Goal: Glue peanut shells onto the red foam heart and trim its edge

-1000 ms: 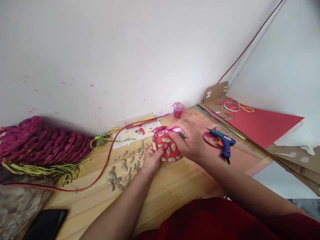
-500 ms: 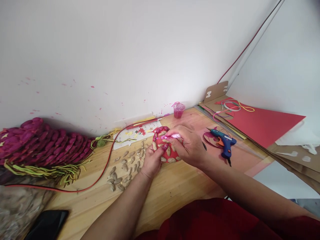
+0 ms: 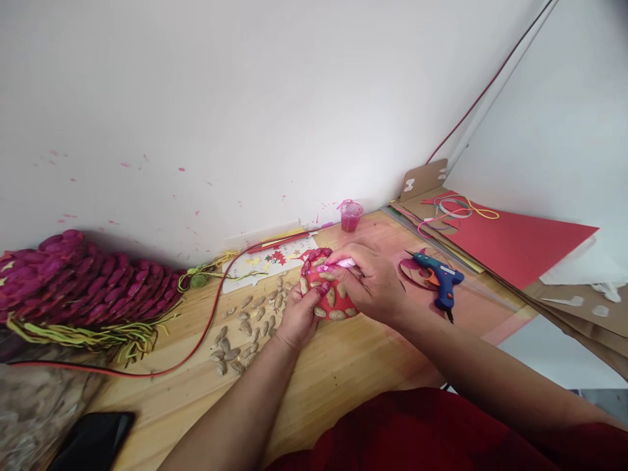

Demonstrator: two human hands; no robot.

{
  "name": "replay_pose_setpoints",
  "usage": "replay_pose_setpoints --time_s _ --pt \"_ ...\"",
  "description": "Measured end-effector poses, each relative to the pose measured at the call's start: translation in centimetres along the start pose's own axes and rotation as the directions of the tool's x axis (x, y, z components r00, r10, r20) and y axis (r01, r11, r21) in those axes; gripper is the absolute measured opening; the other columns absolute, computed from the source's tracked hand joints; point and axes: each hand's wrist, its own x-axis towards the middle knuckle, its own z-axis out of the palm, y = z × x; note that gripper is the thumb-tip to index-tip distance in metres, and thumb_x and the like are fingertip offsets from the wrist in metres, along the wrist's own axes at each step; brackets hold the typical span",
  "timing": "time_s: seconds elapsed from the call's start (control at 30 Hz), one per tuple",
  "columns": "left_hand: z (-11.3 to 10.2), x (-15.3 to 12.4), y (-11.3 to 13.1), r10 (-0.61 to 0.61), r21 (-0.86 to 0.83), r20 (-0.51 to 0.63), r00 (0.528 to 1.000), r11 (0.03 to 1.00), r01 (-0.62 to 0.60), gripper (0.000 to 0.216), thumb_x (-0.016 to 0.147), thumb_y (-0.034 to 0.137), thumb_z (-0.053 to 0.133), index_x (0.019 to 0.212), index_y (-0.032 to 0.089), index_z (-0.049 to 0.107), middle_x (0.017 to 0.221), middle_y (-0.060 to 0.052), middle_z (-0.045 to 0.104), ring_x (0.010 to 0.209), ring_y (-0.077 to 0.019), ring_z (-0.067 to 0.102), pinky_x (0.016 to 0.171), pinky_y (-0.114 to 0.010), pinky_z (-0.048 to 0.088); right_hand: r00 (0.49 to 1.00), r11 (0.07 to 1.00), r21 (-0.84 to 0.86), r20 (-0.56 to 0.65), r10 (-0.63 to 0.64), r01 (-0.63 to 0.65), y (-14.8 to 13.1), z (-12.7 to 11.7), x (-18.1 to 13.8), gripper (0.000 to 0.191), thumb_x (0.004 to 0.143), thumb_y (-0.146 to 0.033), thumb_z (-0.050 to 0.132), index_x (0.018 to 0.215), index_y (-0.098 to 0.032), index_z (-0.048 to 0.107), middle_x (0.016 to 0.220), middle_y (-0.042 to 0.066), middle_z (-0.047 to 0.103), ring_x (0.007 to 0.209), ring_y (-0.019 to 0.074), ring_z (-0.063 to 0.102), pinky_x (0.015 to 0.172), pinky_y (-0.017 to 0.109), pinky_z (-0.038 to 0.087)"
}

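Note:
My left hand (image 3: 301,311) grips the lower left edge of a red disc (image 3: 321,305) with peanuts in the shell stuck on its face. Its thumb lies over the front of the disc. Along the upper left rim the peanuts (image 3: 314,258) are coated in magenta paint; those lower down are bare. In my right hand (image 3: 370,282) is a paintbrush (image 3: 346,263) with a pale handle, pinched between thumb and fingers. Its pink-stained tip end touches the upper part of the disc. Loose peanuts (image 3: 245,327) lie on the table left of my left hand.
A cup of magenta paint (image 3: 350,219) stands by the wall. A blue glue gun (image 3: 441,281) lies on the right, near red card (image 3: 520,242). Stacked magenta discs (image 3: 98,281), a red cord (image 3: 210,320) and a black phone (image 3: 93,439) are on the left.
The brush and my right hand have shifted very slightly over the upper part of the disc. My left hand keeps its hold in nearly the same place.

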Motion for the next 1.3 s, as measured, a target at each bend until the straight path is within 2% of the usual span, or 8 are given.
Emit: replay_pose_setpoints --time_s 0.23,0.5,0.67,0.87,1.17,1.3 --pt "0.1 -0.1 0.2 -0.022 0.014 0.014 1.000 1.000 0.022 0.037 0.058 0.035 0.092 0.084 0.016 0.072 0.072 -0.004 0.076 0.079 -0.0261 0.076 0.077 -0.040 0.064 0.998 1.000 -0.008 -0.066 0.005 -0.006 0.8 0.0 0.7 0.007 0.093 -0.022 0.060 0.094 -0.024 0.067 0.092 0.002 0.075 0.091 0.0226 0.066 0.085 0.039 0.047" --pt "-0.1 0.1 0.0 -0.017 -0.023 0.006 1.000 1.000 0.017 0.036 0.061 0.033 0.091 0.086 0.016 0.072 0.070 -0.003 0.075 0.075 -0.0241 0.076 0.076 -0.038 0.064 1.000 1.000 -0.013 -0.012 -0.028 0.028 0.1 0.2 0.0 0.005 0.093 -0.021 0.063 0.093 -0.023 0.067 0.088 0.002 0.074 0.089 0.0223 0.065 0.084 0.039 0.045" --pt "0.0 -0.1 0.1 -0.027 -0.031 0.025 0.999 0.999 0.028 0.032 0.063 0.031 0.090 0.084 0.015 0.072 0.071 -0.004 0.076 0.074 -0.0234 0.076 0.076 -0.038 0.064 0.998 0.999 -0.040 -0.059 -0.029 0.027 0.3 0.2 0.3 0.007 0.094 -0.020 0.061 0.093 -0.022 0.068 0.090 0.003 0.075 0.090 0.0228 0.065 0.085 0.039 0.045" --pt "0.1 -0.1 0.3 -0.005 -0.052 -0.007 1.000 0.999 0.004 0.036 0.060 0.031 0.093 0.084 0.014 0.072 0.068 -0.004 0.074 0.076 -0.0256 0.076 0.077 -0.040 0.064 0.998 0.998 -0.011 0.002 -0.056 0.056 -0.1 0.4 -0.3 0.007 0.094 -0.020 0.061 0.094 -0.022 0.067 0.090 0.002 0.075 0.090 0.0220 0.064 0.086 0.040 0.043" --pt "-0.1 0.0 0.0 -0.054 -0.062 0.002 0.999 0.997 0.054 0.039 0.060 0.030 0.092 0.090 0.014 0.074 0.077 -0.006 0.078 0.078 -0.0263 0.077 0.077 -0.041 0.065 0.998 1.000 0.005 -0.052 -0.027 0.027 0.7 0.2 1.0 0.008 0.093 -0.020 0.060 0.094 -0.022 0.067 0.093 0.004 0.075 0.091 0.0218 0.066 0.085 0.038 0.048" --pt "0.0 0.0 0.1 -0.065 -0.066 -0.006 0.998 0.996 0.064 0.041 0.056 0.031 0.094 0.087 0.013 0.074 0.072 -0.006 0.077 0.071 -0.0252 0.076 0.073 -0.040 0.065 0.998 0.999 0.011 -0.045 -0.040 0.041 0.6 0.1 1.0 0.008 0.092 -0.020 0.060 0.093 -0.022 0.067 0.092 0.003 0.075 0.091 0.0217 0.067 0.086 0.038 0.048"
